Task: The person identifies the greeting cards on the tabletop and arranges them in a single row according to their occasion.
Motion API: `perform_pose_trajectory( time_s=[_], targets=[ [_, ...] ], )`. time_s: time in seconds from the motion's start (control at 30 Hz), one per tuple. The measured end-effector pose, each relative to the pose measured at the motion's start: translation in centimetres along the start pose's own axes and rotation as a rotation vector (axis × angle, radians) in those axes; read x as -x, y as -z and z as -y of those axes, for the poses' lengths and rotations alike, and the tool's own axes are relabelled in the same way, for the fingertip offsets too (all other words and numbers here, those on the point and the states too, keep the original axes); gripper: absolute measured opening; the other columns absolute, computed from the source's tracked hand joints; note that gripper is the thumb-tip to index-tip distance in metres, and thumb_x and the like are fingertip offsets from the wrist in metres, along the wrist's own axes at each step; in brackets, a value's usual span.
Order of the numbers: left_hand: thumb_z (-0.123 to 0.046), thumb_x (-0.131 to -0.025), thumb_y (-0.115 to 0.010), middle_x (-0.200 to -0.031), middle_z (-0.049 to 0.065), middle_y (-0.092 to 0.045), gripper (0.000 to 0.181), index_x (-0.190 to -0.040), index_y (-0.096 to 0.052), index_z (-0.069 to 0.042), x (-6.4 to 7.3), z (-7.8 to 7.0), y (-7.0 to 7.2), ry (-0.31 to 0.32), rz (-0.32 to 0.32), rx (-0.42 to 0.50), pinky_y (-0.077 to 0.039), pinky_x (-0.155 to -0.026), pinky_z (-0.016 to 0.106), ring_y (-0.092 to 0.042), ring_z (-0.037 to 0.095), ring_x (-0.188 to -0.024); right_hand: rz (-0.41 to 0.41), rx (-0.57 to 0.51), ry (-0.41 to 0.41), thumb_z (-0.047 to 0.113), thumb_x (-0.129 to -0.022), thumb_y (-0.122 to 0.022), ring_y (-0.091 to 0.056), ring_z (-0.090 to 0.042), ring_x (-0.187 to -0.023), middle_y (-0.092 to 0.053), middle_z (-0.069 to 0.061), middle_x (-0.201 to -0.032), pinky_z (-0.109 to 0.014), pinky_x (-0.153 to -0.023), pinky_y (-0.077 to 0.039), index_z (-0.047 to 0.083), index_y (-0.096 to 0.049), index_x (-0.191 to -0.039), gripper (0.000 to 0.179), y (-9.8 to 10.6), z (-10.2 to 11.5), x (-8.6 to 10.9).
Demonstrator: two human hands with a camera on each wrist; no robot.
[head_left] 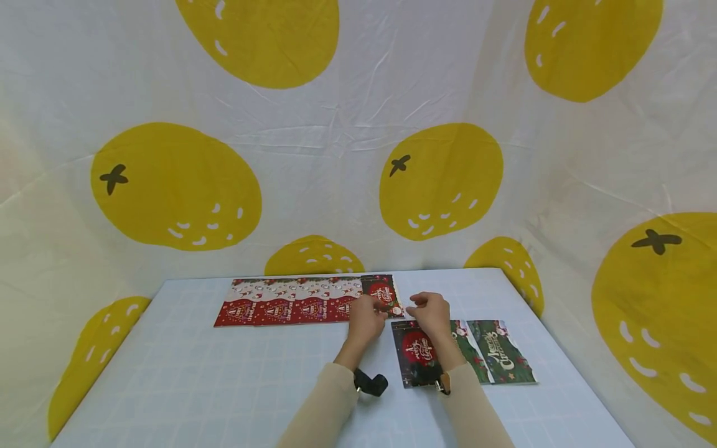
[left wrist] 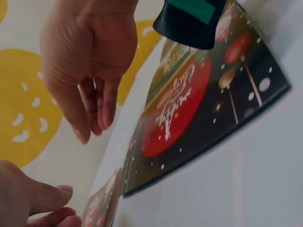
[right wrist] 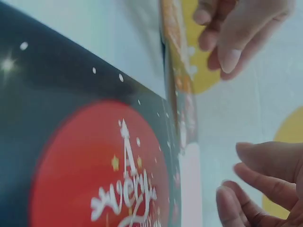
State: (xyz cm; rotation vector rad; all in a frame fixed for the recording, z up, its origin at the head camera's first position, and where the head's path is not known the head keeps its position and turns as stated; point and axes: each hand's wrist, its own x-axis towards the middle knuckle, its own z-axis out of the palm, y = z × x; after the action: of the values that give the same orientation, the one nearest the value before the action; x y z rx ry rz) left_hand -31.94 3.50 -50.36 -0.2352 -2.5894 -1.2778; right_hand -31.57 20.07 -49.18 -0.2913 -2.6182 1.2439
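Note:
My left hand hovers at the near edge of a black card with a red circle, at the right end of the back row. Its fingers bend loosely and hold nothing. To the right, my right hand hangs over the top of a second black card in the front row. Thumb and fingers of the right hand are apart, with nothing between them. That front card's red circle with white lettering also fills much of the right wrist view. A gap separates the hands.
Several red and white Christmas cards overlap in a row along the table's back edge. Beside the front black card lie green cards, one partly behind the right forearm. The table has a pale blue cover; a fruit-print curtain stands behind.

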Motion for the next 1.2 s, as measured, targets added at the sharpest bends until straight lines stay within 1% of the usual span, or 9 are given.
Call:
perform_pose_trajectory(
  time_s=[0.1, 0.2, 0.37, 0.53, 0.63, 0.8, 1.03, 1.17, 1.2],
  targets=[
    [-0.003, -0.086, -0.083, -0.092, 0.009, -0.076, 0.013, -0.098, -0.080, 0.001, 0.9, -0.5, -0.3, 0.044, 0.023, 0.051, -0.056, -0.083, 0.042, -0.068, 0.025, -0.088, -0.024, 0.034, 0.010, 0.011, -0.088, -0.082, -0.069, -0.036, -0.094, -0.075, -0.021, -0.104, -0.054, -0.085, -0.056, -0.003, -0.079, -0.107, 0.024, 0.8, -0.5, 0.6],
    [-0.004, -0.086, -0.084, -0.091, 0.009, -0.075, 0.012, -0.097, -0.081, 0.000, 1.6, -0.5, -0.7, 0.089, 0.040, 0.078, -0.055, -0.080, 0.040, -0.066, 0.022, -0.087, -0.030, 0.049, 0.014, 0.010, -0.087, -0.081, -0.070, -0.038, -0.093, -0.075, -0.022, -0.100, -0.055, -0.084, -0.055, -0.005, -0.078, -0.104, 0.022, 1.6, -1.1, 1.1],
    [-0.006, -0.085, -0.085, -0.089, 0.008, -0.073, 0.015, -0.097, -0.080, 0.000, 2.3, -0.6, -1.4, 0.132, 0.075, 0.115, -0.055, -0.076, 0.038, -0.064, 0.018, -0.083, -0.026, 0.084, -0.023, 0.010, -0.085, -0.083, -0.068, -0.038, -0.088, -0.075, -0.020, -0.092, -0.055, -0.081, -0.055, -0.006, -0.077, -0.097, 0.021, 2.8, -2.4, 1.6],
    [-0.005, -0.083, -0.086, -0.087, 0.006, -0.072, 0.015, -0.096, -0.080, -0.001, 2.8, -0.6, -1.9, 0.154, 0.088, 0.150, -0.055, -0.075, 0.037, -0.063, 0.017, -0.081, 0.014, 0.113, -0.069, 0.011, -0.085, -0.084, -0.067, -0.036, -0.086, -0.074, -0.018, -0.089, -0.053, -0.079, -0.055, -0.005, -0.076, -0.093, 0.020, 3.2, -3.2, 1.8],
    [-0.004, -0.082, -0.086, -0.087, 0.004, -0.073, 0.014, -0.095, -0.080, -0.002, 3.0, -0.6, -2.1, 0.167, 0.082, 0.155, -0.056, -0.078, 0.038, -0.064, 0.017, -0.084, 0.043, 0.112, -0.085, 0.011, -0.085, -0.084, -0.067, -0.035, -0.086, -0.073, -0.018, -0.090, -0.053, -0.078, -0.055, -0.005, -0.076, -0.094, 0.020, 3.2, -3.4, 1.8],
    [-0.002, -0.080, -0.086, -0.086, 0.002, -0.072, 0.014, -0.093, -0.080, -0.003, 3.1, -0.5, -2.2, 0.164, 0.064, 0.187, -0.056, -0.081, 0.039, -0.065, 0.017, -0.085, 0.059, 0.115, -0.103, 0.011, -0.084, -0.084, -0.067, -0.034, -0.086, -0.073, -0.018, -0.090, -0.053, -0.080, -0.055, -0.006, -0.076, -0.095, 0.021, 3.0, -3.5, 1.8],
    [0.006, -0.078, -0.084, -0.081, 0.002, -0.068, 0.018, -0.093, -0.078, -0.001, 3.5, -0.1, -3.2, 0.158, 0.056, 0.271, -0.054, -0.065, 0.027, -0.061, 0.008, -0.068, 0.055, 0.130, -0.089, 0.011, -0.082, -0.086, -0.067, -0.035, -0.086, -0.073, -0.017, -0.089, -0.054, -0.081, -0.054, -0.005, -0.077, -0.093, 0.021, 2.8, -3.6, 1.6],
    [0.013, -0.075, -0.082, -0.074, 0.002, -0.068, 0.022, -0.092, -0.078, 0.000, 3.8, 0.0, -3.6, 0.140, 0.036, 0.296, -0.051, -0.059, 0.024, -0.058, 0.006, -0.062, 0.065, 0.119, -0.099, 0.010, -0.083, -0.085, -0.067, -0.034, -0.085, -0.073, -0.017, -0.089, -0.052, -0.080, -0.054, -0.005, -0.077, -0.094, 0.020, 2.7, -3.7, 1.7],
    [0.014, -0.075, -0.081, -0.073, 0.001, -0.067, 0.023, -0.093, -0.078, -0.001, 3.9, -0.1, -3.7, 0.146, 0.036, 0.307, -0.051, -0.059, 0.024, -0.058, 0.006, -0.061, 0.065, 0.117, -0.102, 0.009, -0.083, -0.085, -0.066, -0.033, -0.085, -0.073, -0.017, -0.089, -0.052, -0.079, -0.054, -0.005, -0.077, -0.095, 0.020, 2.6, -3.7, 1.7]
  ],
)
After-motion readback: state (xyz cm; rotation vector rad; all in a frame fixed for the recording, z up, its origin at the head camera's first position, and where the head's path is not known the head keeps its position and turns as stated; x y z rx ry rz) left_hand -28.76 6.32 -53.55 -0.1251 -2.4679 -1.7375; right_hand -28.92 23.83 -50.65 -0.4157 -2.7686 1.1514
